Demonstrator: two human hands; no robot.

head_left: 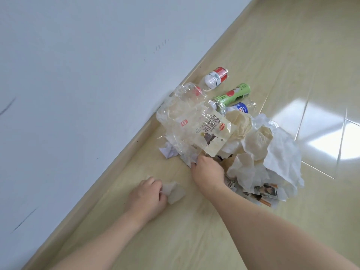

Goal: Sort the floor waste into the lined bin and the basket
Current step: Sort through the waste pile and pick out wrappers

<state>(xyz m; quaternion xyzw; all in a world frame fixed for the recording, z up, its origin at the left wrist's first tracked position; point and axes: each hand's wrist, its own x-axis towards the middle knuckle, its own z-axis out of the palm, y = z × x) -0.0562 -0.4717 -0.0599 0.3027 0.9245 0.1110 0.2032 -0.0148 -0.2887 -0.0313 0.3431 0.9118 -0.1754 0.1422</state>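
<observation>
The waste pile (pixel 229 137) covers the floor (pixel 292 55) at centre-right of the frame. The right hand (pixel 208 170) grips a clear wrapper (pixel 194 125) at its lower edge. Lower centre-left, the left hand (pixel 146 195) pinches a tissue scrap (pixel 174 191).

Clear plastic wrapper (pixel 196 123): red "K17", upside down. Green can (pixel 232 96): letters "HO" legible; other print unreadable.

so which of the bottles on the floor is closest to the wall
The red-labelled bottle, lying on its side by the baseboard; the green-labelled bottle and blue-labelled bottle lie farther out.
</observation>
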